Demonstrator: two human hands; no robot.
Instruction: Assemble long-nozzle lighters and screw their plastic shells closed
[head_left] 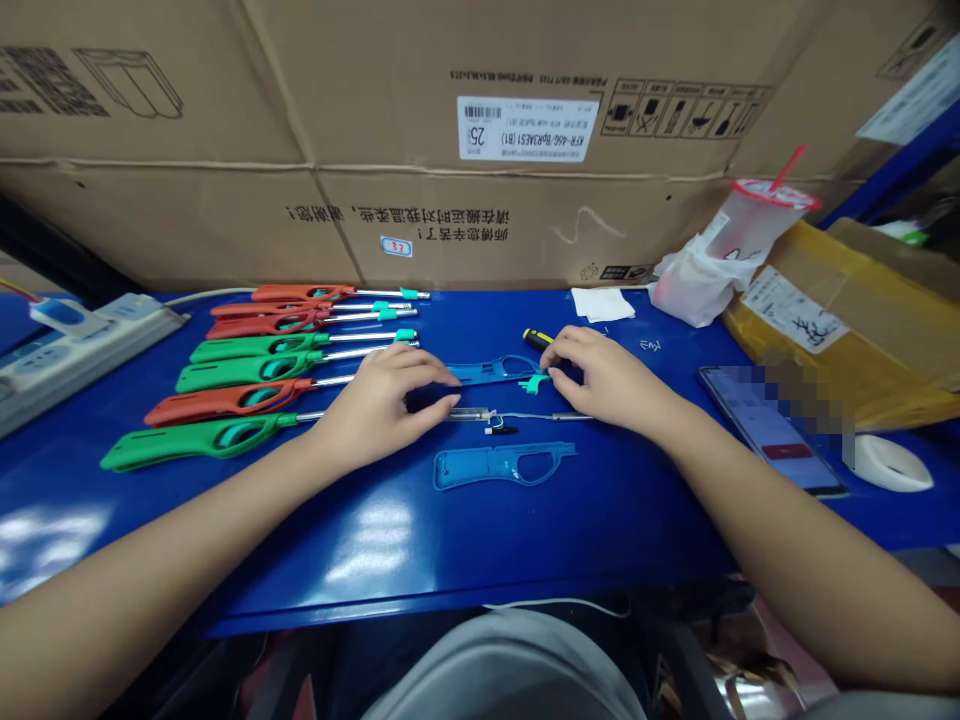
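My left hand [390, 400] is open, its index fingertip at the left end of a blue lighter shell half [480, 372] and its thumb beside a clear fuel tank [471, 414]. At the shell's right end, my right hand [600, 385] has bent fingers with thumb and index apart, the index close to a green trigger [534, 384]. A thin wire runs from the tank to a metal tube [568, 416], partly under my right hand. Below the tank lies a small black igniter piece [502, 430]. Nearer me rests the second blue shell half [499, 466], hollow side up.
Several green and orange lighters [202, 440] lie in a row at left, near a power strip [97, 340]. A yellow-black screwdriver [535, 340] and white paper [602, 304] are behind. On the right are a phone [772, 430], a mouse [892, 462], a bagged drink cup [750, 230] and a yellow-wrapped parcel [862, 320].
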